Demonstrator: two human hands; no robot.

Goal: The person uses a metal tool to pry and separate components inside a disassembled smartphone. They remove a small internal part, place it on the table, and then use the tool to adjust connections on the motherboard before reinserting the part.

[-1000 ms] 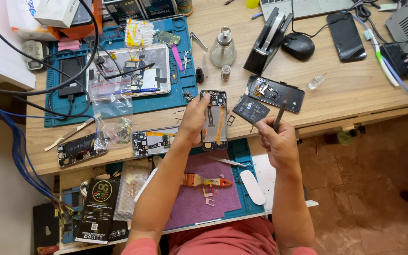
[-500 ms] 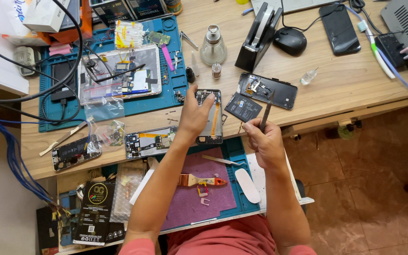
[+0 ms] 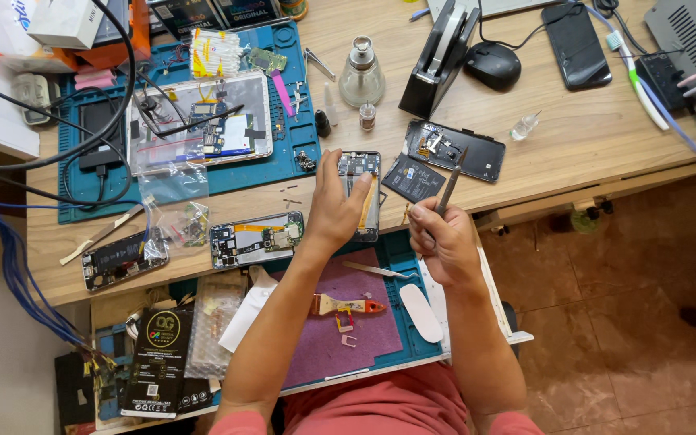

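Left hand [image 3: 333,211] fingers flat on opened phone [image 3: 362,193]; right hand [image 3: 442,242] seemingly clamps spudger [image 3: 450,184].

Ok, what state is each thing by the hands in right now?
Opened phone: back off, flat under left hand.
Metal tool: gripped in right hand, tip up.
Black back cover: detached, lying on desk.
Tweezers: lying loose on purple mat.

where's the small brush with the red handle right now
In the head view the brush lies on the purple mat at the near edge of the desk, between the person's forearms, just below the tweezers.
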